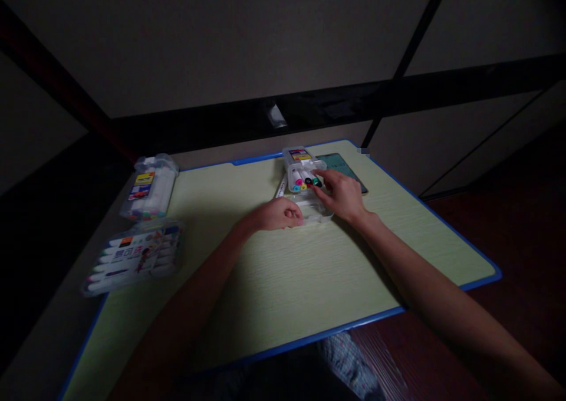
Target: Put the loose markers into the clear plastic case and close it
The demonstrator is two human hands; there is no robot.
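A clear plastic marker case (289, 160) lies on the table with its end towards me. Out of its open end show several markers (300, 182) with pink, blue, yellow, red, black and green ends. The case's transparent lid (316, 208) is folded down in front of it. My left hand (279, 213) is closed, its thumb and fingers pinching the lid's near left edge. At the open end, my right hand (344, 193) has thumb and index finger around the marker ends on the right side. Which marker it grips is partly hidden by the fingers.
A loose white marker (280, 187) lies left of the case. Behind my right hand is a phone (347, 170). At the table's left are an upright marker case (150, 189) and a flat marker case (137, 256). Blue edging (354, 317) borders the table (283, 283).
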